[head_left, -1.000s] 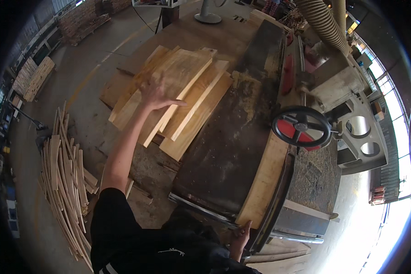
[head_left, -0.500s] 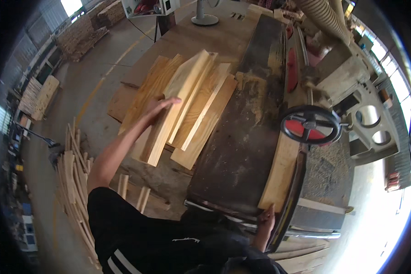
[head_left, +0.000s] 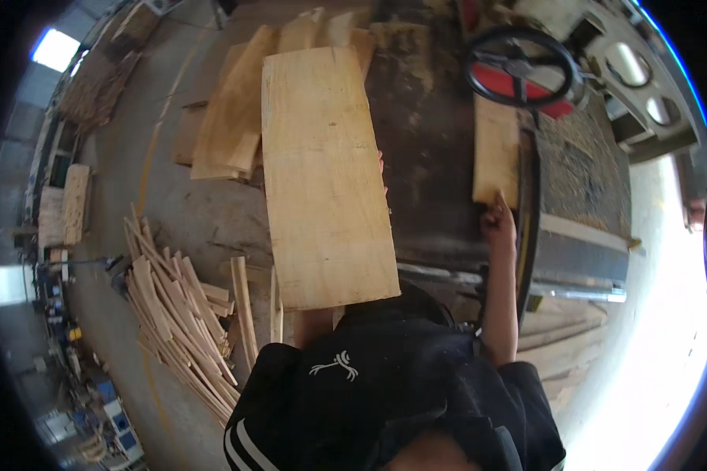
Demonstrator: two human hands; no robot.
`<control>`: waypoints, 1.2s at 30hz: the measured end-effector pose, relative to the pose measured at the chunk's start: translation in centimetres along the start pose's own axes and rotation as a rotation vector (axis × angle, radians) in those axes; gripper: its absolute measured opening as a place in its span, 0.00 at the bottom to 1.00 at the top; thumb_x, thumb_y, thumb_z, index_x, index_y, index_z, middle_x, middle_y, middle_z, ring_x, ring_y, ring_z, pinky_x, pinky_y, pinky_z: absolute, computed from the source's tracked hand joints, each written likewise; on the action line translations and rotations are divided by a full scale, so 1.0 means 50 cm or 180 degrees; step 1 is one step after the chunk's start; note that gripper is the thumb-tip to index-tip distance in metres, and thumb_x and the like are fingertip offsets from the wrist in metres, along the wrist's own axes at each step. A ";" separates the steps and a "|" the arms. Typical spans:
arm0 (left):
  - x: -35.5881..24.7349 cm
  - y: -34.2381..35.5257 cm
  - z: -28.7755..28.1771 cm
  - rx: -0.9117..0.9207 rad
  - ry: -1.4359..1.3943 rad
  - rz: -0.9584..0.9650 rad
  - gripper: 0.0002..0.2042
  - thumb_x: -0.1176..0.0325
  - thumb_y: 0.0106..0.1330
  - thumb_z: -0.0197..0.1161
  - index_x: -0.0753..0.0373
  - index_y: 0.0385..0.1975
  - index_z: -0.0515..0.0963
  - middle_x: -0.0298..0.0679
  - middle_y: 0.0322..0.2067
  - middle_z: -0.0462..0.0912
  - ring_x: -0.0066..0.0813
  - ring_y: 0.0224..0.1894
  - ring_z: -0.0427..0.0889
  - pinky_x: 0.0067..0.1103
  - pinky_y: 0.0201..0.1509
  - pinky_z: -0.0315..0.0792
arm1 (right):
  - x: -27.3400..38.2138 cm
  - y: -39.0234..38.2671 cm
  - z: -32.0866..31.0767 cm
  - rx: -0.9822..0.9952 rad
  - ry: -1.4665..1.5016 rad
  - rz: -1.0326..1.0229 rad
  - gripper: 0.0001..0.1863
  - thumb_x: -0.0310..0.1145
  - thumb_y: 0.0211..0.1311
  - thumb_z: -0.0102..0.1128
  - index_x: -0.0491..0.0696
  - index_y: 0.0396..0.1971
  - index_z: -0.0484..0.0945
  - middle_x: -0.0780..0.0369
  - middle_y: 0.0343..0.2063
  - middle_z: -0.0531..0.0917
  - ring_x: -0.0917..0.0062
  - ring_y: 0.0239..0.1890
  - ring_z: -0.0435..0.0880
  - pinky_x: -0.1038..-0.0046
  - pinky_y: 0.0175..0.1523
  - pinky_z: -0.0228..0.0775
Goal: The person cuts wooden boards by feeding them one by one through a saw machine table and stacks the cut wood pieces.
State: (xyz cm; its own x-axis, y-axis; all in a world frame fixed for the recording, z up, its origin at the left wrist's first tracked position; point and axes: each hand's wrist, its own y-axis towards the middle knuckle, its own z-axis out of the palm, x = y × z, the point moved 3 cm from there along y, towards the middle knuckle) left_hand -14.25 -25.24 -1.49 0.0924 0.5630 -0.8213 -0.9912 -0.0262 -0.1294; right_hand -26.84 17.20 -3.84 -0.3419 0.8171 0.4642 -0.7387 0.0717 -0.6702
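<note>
A wide pale board is raised in front of me, hiding much of my left arm. My left hand grips it, fingertips showing round its right edge. My right hand is at the near end of a narrower board lying in the machine, with a finger on it and the others curled. This board runs along a dark metal bed, beneath a black handwheel with red behind it. More boards are stacked behind the raised one, to the left.
A pile of thin wood strips lies on the floor at left, with a few loose slats nearer me. Stacked timber stands farther left. A cast machine frame is at upper right, above a sawdust-covered side surface.
My left hand has lifted a board off the stack and brought it toward me, its broad face now turned up to view. My right hand stays at the machine board's end. The view has shifted.
</note>
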 end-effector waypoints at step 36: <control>0.038 0.045 0.364 0.3137 0.1800 0.2659 0.42 0.44 0.63 0.58 0.62 0.71 0.52 0.50 0.69 0.57 0.45 0.70 0.60 0.41 0.70 0.57 | 0.151 -0.790 0.015 0.1728 -0.0890 -0.0235 0.33 0.38 0.67 0.55 0.34 0.65 0.59 0.53 0.56 0.75 0.73 0.57 0.75 0.73 0.61 0.67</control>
State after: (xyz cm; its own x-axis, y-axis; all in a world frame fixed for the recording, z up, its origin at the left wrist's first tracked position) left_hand -18.01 -9.21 6.79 -0.7558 0.2599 -0.6009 -0.4084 0.5302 0.7430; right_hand -0.71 20.10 26.57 -0.3638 0.6348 0.6817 -0.9314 -0.2394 -0.2742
